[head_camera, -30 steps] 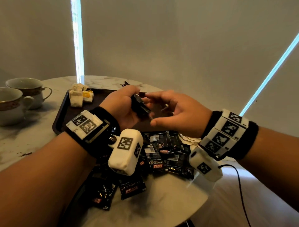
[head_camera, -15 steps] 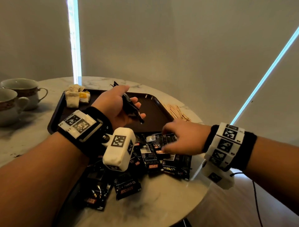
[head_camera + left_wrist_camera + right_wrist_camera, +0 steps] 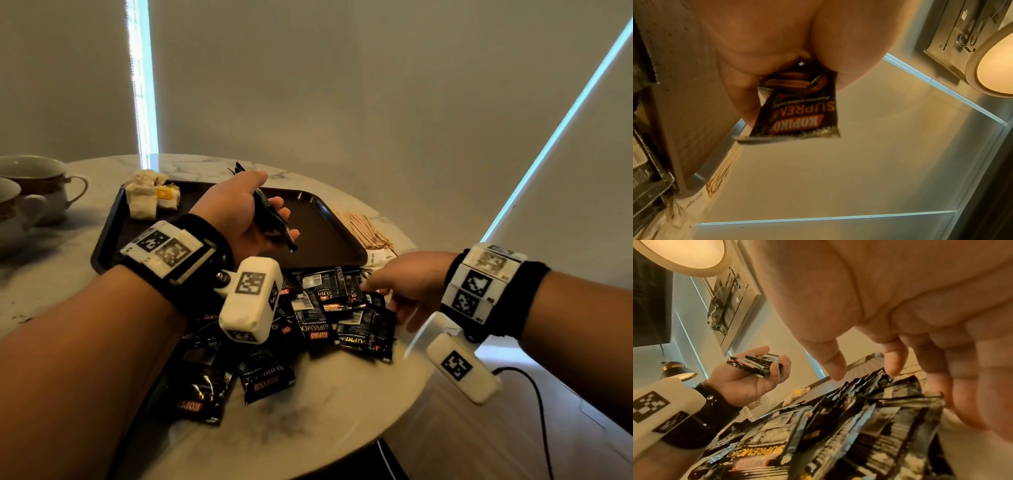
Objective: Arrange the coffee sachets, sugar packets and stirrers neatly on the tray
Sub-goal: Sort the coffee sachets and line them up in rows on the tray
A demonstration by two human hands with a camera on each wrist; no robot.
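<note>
Sachets (image 3: 274, 219) sit bunched in our left hand (image 3: 239, 212) above the dark tray (image 3: 329, 236) in the head view, while our right hand (image 3: 407, 284) reaches with loose fingers over the pile of sachets (image 3: 335, 315) on the table (image 3: 329, 404), stirrers (image 3: 359, 229) just beside the tray. Left wrist view shows our fingers (image 3: 744, 97) curled round those sachets. Right wrist view shows our thumb and fingers (image 3: 894, 360) spread just above the pile, gripping nothing.

I see the tray (image 3: 325, 236) floor open right of the tea bags (image 3: 150, 198) (far-left corner); sachets (image 3: 342, 318) crowd its near rim, stirrers (image 3: 363, 229) flank its right.
</note>
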